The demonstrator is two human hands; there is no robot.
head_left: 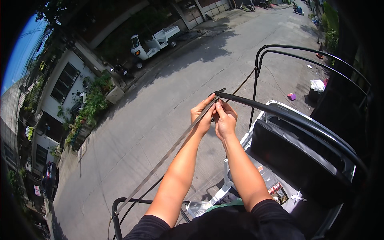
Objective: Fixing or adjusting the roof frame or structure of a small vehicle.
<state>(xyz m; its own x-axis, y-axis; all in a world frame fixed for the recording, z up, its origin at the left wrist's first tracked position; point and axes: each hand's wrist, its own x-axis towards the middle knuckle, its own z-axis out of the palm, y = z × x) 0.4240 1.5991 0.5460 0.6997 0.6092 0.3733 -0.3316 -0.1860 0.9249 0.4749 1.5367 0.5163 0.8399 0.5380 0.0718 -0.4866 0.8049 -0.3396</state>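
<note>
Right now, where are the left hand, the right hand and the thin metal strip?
left hand [203, 114], head view, back of hand.
right hand [225, 120], head view, back of hand.
thin metal strip [168, 154], head view, mid-length.

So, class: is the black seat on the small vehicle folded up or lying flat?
Cannot tell for sure; the black seat looks tilted up beneath the curved black bar, but fisheye bending blurs it.

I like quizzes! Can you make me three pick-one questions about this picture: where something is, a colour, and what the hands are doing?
1. Where is the white three-wheeled truck?
A. across the road by the buildings
B. under the hands
C. on a roof

2. What colour is the curved bar?
A. red
B. black
C. yellow

3. What are the left hand and right hand doing?
A. hanging apart
B. waving
C. pinching the thin metal strip together

Answers: 1 A, it is parked far across the road. 2 B, the bar looks black. 3 C, both hands meet on the strip.
</note>
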